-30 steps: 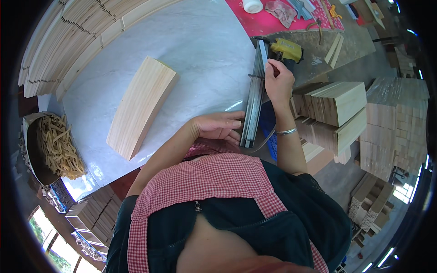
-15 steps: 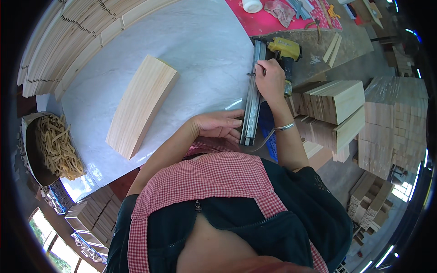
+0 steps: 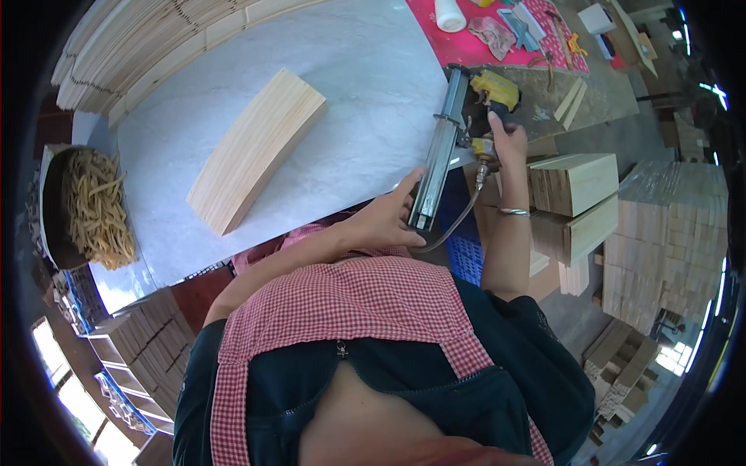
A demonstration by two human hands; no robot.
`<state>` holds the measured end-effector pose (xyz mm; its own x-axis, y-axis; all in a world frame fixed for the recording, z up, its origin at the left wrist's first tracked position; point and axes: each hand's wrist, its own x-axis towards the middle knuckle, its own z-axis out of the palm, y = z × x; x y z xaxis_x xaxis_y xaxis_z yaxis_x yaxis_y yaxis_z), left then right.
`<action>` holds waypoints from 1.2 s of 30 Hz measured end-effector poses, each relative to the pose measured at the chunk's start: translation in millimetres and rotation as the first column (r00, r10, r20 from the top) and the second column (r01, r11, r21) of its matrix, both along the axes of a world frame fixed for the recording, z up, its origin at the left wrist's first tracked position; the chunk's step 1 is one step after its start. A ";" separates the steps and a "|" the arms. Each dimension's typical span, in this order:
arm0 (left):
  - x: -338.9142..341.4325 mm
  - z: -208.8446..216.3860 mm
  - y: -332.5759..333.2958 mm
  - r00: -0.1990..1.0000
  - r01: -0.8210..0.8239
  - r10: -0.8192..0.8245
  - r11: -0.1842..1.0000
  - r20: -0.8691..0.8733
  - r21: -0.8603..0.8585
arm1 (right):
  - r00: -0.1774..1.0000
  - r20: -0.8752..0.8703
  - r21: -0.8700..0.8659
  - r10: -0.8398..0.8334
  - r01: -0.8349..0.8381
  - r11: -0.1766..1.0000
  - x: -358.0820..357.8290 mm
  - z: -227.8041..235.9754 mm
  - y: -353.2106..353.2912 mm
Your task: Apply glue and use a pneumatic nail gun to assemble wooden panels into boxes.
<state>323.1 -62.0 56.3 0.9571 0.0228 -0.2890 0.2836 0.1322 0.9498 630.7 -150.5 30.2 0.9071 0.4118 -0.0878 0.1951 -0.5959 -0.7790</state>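
A yellow and black air nail gun (image 3: 495, 89) with a long silver magazine (image 3: 440, 167) lies slanted across the right edge of the marble-patterned table. My right hand (image 3: 509, 144) is closed round its dark handle, just above the hose fitting. At the magazine's near end, my left hand (image 3: 388, 221) grips from the left side, thumb below and index finger stretched along it; some fingertips are hidden. To the left of the gun, a curved pale wooden block (image 3: 258, 151) rests on the tabletop, touched by neither hand.
Stacked thin boards (image 3: 148, 50) line the table's far left. A bin of wood strips (image 3: 95, 210) stands at its left edge. On the pink cloth (image 3: 466, 43) are a white bottle (image 3: 449, 15) and a rag (image 3: 491, 37). An air hose (image 3: 465, 213) hangs beside wooden blocks (image 3: 575, 186).
My right hand has gone from the magazine to the nail gun's handle. My left hand, flat beside the magazine before, now grips its near end. The gun has tilted slightly.
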 end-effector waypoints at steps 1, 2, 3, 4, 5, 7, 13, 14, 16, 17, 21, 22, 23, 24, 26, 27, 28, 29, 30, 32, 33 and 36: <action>-2.2 4.7 -2.9 0.999 -0.023 0.026 0.991 -0.025 0.134 | 0.950 -0.304 -0.011 -0.071 0.070 0.997 -0.8 0.8 -2.4; -4.5 5.1 -5.6 0.999 -0.034 0.037 0.990 -0.020 0.137 | 0.952 -0.300 -0.007 -0.059 0.059 0.998 -4.1 4.2 -2.9; -6.1 3.6 -7.7 1.000 -0.014 0.021 0.939 -0.018 0.344 | 0.951 -0.307 0.025 -0.025 0.034 0.999 -7.1 7.8 -3.1; -7.0 1.2 -9.1 1.000 0.006 0.006 0.845 -0.021 0.535 | 0.950 -0.313 0.056 0.009 0.009 0.998 -10.2 11.8 -3.3; -7.4 -0.1 -9.6 1.000 0.026 -0.007 0.713 -0.030 0.701 | 0.947 -0.318 0.088 0.042 -0.015 0.996 -13.4 16.0 -4.0; -11.1 -0.1 -7.9 0.983 -0.177 0.034 0.462 0.183 0.869 | 0.942 -0.323 0.119 0.087 -0.051 0.992 -27.0 23.4 -7.9; -22.4 14.8 23.7 0.854 -0.510 -0.044 0.121 0.518 0.852 | 0.966 0.093 0.288 0.240 -0.257 0.922 -122.0 81.1 -22.2; -23.5 14.6 19.1 0.857 -0.511 -0.006 0.103 0.514 0.853 | 0.956 0.088 0.286 0.281 -0.295 0.912 -133.8 99.6 -19.8; -29.7 14.8 10.1 0.810 -0.586 0.099 0.127 0.578 0.800 | 0.962 0.105 0.319 0.252 -0.273 0.908 -153.9 133.8 -8.3; -35.3 18.4 13.3 0.825 -0.565 0.107 0.133 0.555 0.815 | 0.956 0.107 0.311 0.273 -0.293 0.904 -160.4 143.1 -0.2; -81.3 30.3 47.8 0.871 -0.390 0.307 -0.042 0.383 0.920 | 0.898 0.229 0.415 0.375 -0.439 0.797 -184.6 171.7 32.2; -98.5 30.0 63.3 0.853 -0.311 0.404 -0.117 0.332 0.943 | 0.865 0.178 0.263 0.469 -0.501 0.824 -186.4 180.6 42.6; -117.2 29.4 77.5 0.820 -0.225 0.497 -0.177 0.284 0.958 | 0.830 0.112 0.104 0.546 -0.557 0.824 -188.7 186.4 53.4; -135.9 33.1 87.3 0.794 -0.123 0.571 -0.187 0.210 0.975 | 0.823 0.117 0.092 0.556 -0.566 0.819 -192.5 184.8 65.0; -162.6 14.2 103.9 0.704 -0.055 0.670 -0.280 0.236 0.958 | 0.609 0.153 -0.120 0.779 -0.770 0.626 -203.4 180.4 86.7; -165.6 11.7 107.0 0.690 -0.059 0.683 -0.275 0.238 0.960 | 0.567 0.132 -0.113 0.813 -0.806 0.581 -209.2 172.5 98.6; -167.4 11.3 110.1 0.677 -0.064 0.706 -0.222 0.206 0.973 | 0.525 0.110 -0.105 0.844 -0.838 0.535 -214.9 165.5 110.9; -168.1 13.0 111.2 0.672 -0.078 0.720 -0.162 0.172 0.984 | 0.520 0.106 -0.126 0.848 -0.839 0.530 -219.3 165.5 123.4; -169.4 14.4 113.7 0.668 -0.088 0.731 -0.106 0.137 0.991 | 0.424 0.162 -0.183 0.891 -0.875 0.449 -223.1 163.7 138.5; -172.4 10.6 115.4 0.661 -0.106 0.744 -0.040 0.101 0.994 | 0.312 0.203 -0.254 0.928 -0.898 0.358 -233.8 164.4 160.3; -173.1 6.3 115.0 0.651 -0.163 0.739 -0.088 0.174 0.983 | 0.335 0.126 -0.264 0.934 -0.896 0.357 -243.4 169.4 170.2; -174.9 -5.1 116.0 0.597 -0.326 0.701 -0.231 0.389 0.917 | 0.404 -0.099 -0.291 0.909 -0.886 0.362 -268.8 181.5 193.7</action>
<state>148.2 54.0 51.2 0.3527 0.8606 0.3674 0.8221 -0.4725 0.3176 361.9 43.2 211.7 0.0222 0.9557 -0.2935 0.7847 -0.1985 -0.5872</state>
